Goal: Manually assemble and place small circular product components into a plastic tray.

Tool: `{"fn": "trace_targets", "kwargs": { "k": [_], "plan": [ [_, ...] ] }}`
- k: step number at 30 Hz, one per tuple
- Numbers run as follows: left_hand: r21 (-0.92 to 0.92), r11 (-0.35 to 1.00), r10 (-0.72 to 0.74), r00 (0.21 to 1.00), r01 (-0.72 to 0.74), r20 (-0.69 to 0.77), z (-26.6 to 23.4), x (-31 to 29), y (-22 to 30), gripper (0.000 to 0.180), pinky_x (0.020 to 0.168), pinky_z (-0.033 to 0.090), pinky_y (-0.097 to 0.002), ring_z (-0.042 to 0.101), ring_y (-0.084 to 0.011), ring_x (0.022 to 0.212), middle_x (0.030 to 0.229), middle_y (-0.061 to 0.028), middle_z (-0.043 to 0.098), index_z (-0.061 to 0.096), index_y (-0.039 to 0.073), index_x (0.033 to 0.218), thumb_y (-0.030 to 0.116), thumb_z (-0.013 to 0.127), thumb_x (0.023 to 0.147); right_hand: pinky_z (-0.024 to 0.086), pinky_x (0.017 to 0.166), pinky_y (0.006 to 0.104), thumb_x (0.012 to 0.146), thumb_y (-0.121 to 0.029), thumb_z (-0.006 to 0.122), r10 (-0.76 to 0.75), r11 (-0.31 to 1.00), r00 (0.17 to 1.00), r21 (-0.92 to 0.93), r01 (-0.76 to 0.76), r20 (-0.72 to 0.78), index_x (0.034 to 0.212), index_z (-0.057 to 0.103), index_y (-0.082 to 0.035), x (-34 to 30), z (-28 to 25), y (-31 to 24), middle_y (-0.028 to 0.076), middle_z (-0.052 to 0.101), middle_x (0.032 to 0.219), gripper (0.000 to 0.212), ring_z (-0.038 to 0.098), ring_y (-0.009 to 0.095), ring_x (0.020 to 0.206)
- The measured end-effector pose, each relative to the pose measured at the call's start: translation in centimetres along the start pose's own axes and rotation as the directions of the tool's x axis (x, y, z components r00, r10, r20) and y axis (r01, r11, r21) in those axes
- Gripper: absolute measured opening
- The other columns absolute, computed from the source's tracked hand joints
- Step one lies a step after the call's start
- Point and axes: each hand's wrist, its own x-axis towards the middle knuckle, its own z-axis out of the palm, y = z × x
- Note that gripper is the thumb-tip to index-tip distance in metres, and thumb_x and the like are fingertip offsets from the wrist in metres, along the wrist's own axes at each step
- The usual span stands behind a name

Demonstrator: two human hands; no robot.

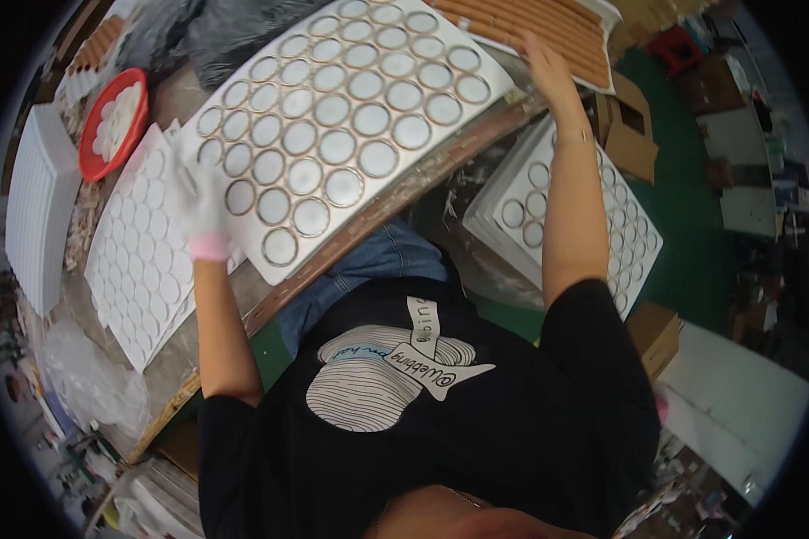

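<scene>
A white board with rows of round white discs, many rimmed in copper-brown, lies slanted across the table before me. My left hand, in a white glove with a pink cuff, is at the board's left edge. Its fingers look apart, somewhat blurred, and nothing shows in them. Bare and with fingers stretched out, my right hand reaches to a white tray at the back right, beside its rows of brown tube-like pieces. Whether the fingertips touch these pieces I cannot tell.
Left of the board lie sheets of white discs. Beyond are a red bowl of white discs and a white stack. More disc boards are stacked at right, near a cardboard box. Black plastic lies behind.
</scene>
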Motion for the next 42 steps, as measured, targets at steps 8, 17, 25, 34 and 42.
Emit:
{"fn": "trace_targets", "kwargs": {
  "k": [8,17,25,34,42],
  "plan": [
    [-0.577,0.285,-0.804,0.518,0.766,0.291,-4.6,-1.2,0.7,0.068,0.106,0.040,-0.0390,0.049,-0.0271,0.128,0.143,-0.0168,0.046,0.034,-0.004,0.144,0.046,0.046,0.100,0.049,0.085,0.0340,0.099,-0.053,0.047,0.351,0.868,0.723,0.083,-0.490,0.595,0.130,0.059,-0.005,4.2,4.4,-3.4,0.012,0.065,0.117,0.058,0.062,0.021,0.101],
    [-0.527,0.506,-0.552,0.726,0.683,0.411,-3.1,-0.2,-6.3,0.046,0.104,0.044,-0.0385,0.053,-0.0243,0.123,0.138,-0.0115,0.053,0.042,0.002,0.141,0.028,0.045,0.103,0.048,0.089,0.0340,0.097,-0.051,0.051,0.366,0.902,0.671,-0.066,-0.427,0.645,0.133,0.057,-0.004,7.8,6.0,-6.7,0.014,0.062,0.124,0.059,0.060,0.021,0.109],
    [-0.624,0.279,-0.594,0.641,0.730,0.485,-1.6,-1.0,-2.2,0.045,0.093,0.052,-0.0374,0.060,-0.0238,0.113,0.128,-0.0112,0.059,0.048,0.001,0.134,0.028,0.056,0.098,0.047,0.090,0.0320,0.092,-0.041,0.062,0.114,0.989,0.753,0.000,-0.150,0.648,0.134,0.054,0.002,9.2,8.5,-3.5,0.015,0.062,0.125,0.061,0.060,0.021,0.107],
    [-0.566,0.411,-0.519,0.694,0.715,0.500,-3.1,1.1,0.1,0.046,0.092,0.054,-0.0365,0.062,-0.0223,0.108,0.124,-0.0117,0.060,0.049,0.000,0.133,0.026,0.059,0.096,0.050,0.078,0.0320,0.087,-0.040,0.067,0.134,0.987,0.814,-0.004,-0.160,0.565,0.111,0.068,0.003,8.7,5.9,-3.6,0.013,0.070,0.102,0.049,0.063,0.019,0.088],
    [-0.520,0.413,-0.291,0.650,0.747,0.702,-1.3,2.4,6.7,0.050,0.099,0.049,-0.0389,0.056,-0.0241,0.120,0.135,-0.0118,0.055,0.044,0.003,0.140,0.026,0.057,0.098,0.049,0.069,0.0290,0.091,-0.033,0.064,0.244,0.965,0.935,0.026,-0.259,0.257,0.109,0.067,0.005,-2.6,-7.2,-5.1,0.009,0.068,0.089,0.042,0.061,0.014,0.078]
  ]
}}
